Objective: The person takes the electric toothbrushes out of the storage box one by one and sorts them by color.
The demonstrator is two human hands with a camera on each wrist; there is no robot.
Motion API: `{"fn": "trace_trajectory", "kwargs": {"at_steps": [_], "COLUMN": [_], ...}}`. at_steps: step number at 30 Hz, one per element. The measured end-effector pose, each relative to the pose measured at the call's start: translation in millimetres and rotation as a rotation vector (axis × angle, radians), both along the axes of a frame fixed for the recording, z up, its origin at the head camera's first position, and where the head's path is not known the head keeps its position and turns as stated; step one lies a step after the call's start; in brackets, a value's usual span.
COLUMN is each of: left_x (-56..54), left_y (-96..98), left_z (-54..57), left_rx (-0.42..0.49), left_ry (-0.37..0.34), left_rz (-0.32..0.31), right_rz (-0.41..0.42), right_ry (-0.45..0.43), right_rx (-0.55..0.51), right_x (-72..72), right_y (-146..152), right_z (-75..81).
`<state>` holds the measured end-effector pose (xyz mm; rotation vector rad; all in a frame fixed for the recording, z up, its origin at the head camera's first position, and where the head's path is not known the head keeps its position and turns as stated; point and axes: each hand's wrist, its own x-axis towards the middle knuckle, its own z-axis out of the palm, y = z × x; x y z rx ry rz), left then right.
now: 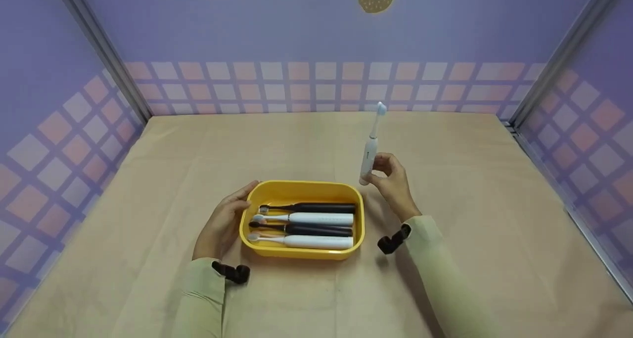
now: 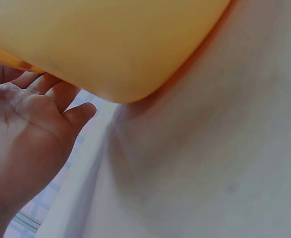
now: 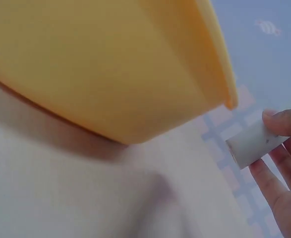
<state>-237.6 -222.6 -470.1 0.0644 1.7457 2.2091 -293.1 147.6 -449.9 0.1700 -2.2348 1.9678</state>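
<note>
A white electric toothbrush (image 1: 369, 157) stands nearly upright, brush head up, above and right of the yellow box. My right hand (image 1: 394, 182) pinches its handle (image 3: 254, 144) low down, between thumb and fingers. The left hand (image 1: 225, 224) rests against the box's left side, fingers reaching its far left corner. Seen from below, the palm (image 2: 31, 124) faces the box wall (image 2: 100, 54). Inside the yellow box (image 1: 306, 255) lie a black toothbrush (image 1: 324, 208), a white one (image 1: 321, 219), another black one (image 1: 319, 229) and another white one (image 1: 319, 242), heads to the left.
The box stands on a table with a beige cloth (image 1: 277, 145). Purple walls with pink and white checks (image 1: 326, 88) enclose the table at the back and both sides. Metal posts (image 1: 99, 46) run up the back corners. A black camera mount (image 1: 393, 240) sits on each wrist.
</note>
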Motion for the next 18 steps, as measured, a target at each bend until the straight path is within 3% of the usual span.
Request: {"fn": "trace_trajectory", "kwargs": {"at_steps": [12,18], "left_x": [1.1,0.2], "left_y": [0.1,0.2], "left_z": [1.3,-0.8], "left_rx": [0.01,0.015], "left_ry": [0.012,0.01], "left_rz": [-0.004,-0.003], "right_rz": [-0.068,-0.084], "right_ry": [-0.118,-0.14], "right_rx": [-0.081,-0.02], "right_x": [-11.1,-14.5], "right_y": [2.5,-1.6], "right_z": [-17.9,-22.4]}}
